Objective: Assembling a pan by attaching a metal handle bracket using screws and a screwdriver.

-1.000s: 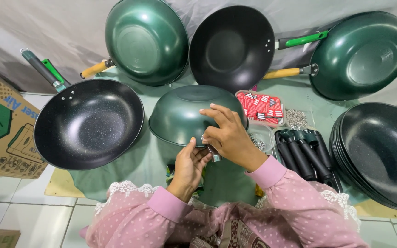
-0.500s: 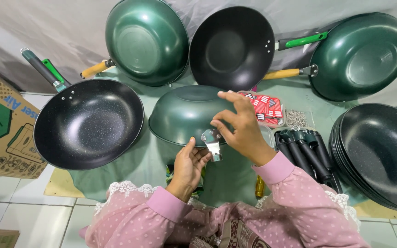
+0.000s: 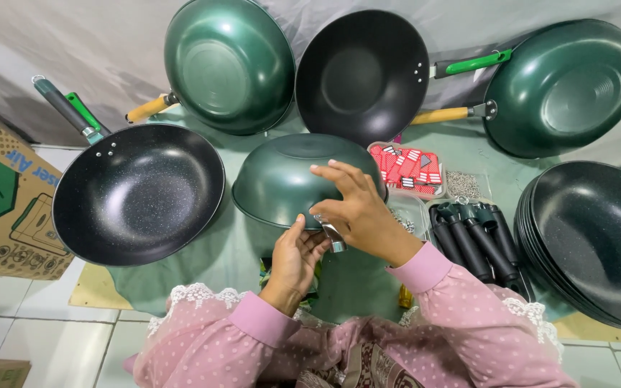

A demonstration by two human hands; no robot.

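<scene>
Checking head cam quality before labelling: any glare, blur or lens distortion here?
Head view: sharp overall, no motion blur on the left hand or right hand; soft even light, faint sheen on the upturned green pan they touch; wide-angle bending toward the edges, where the stack of black pans looks stretched.

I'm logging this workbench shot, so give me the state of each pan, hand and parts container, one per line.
Upturned green pan: bottom up, no handle visible, under both hands.
Metal bracket: at the pan's rim, between the hands.
Left hand: touching rim.
Right hand: fingers spread over pan.
Black speckled pan: handled, face up.
Stack of black pans: nested, face up.
Loose black handles: unattached.
</scene>
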